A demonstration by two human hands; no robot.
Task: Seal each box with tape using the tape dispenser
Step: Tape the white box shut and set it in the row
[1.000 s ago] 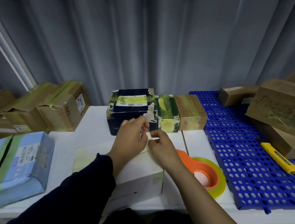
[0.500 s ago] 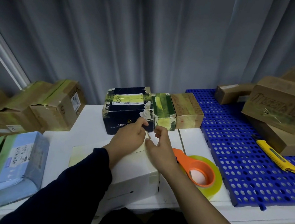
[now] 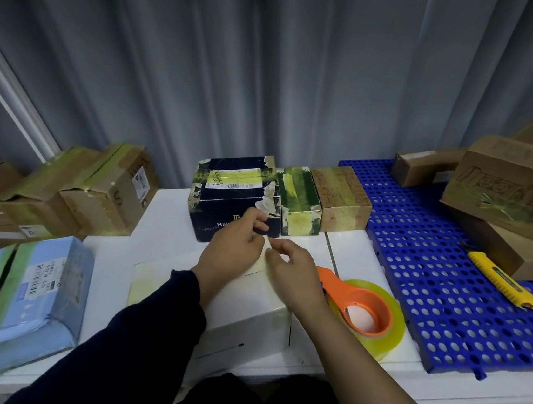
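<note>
The white table (image 3: 171,211) runs before me, and a blue mat (image 3: 431,287) covers its right part. My white box (image 3: 245,315) sits at the near edge, straight ahead. The dispenser (image 3: 357,293) lies flat on the table just right of the box, beside my right wrist. My left hand (image 3: 233,251) and right hand (image 3: 293,271) meet at the box's far top edge, fingers curled, both pinching the tape end (image 3: 264,251) between them. A yellow knife (image 3: 506,282) lies on the mat.
</note>
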